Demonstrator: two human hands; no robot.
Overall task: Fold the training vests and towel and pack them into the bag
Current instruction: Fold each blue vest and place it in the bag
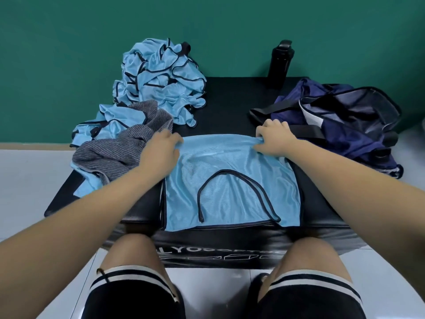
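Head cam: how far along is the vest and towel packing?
Early. Done: nothing visibly packed in the bag, which lies open at the right. In hand: one vest lies flat on the black pad. The left hand and right hand hold its far edge, and layered edges under it hint at folded ones beneath. Left: the crumpled pile of vests, the unfolded towel and all packing.

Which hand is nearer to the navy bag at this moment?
Right. The right hand pinches the far edge of the folded vest, right beside the navy bag. The left hand holds the vest's opposite corner, by the grey towel, across the vest from the bag.
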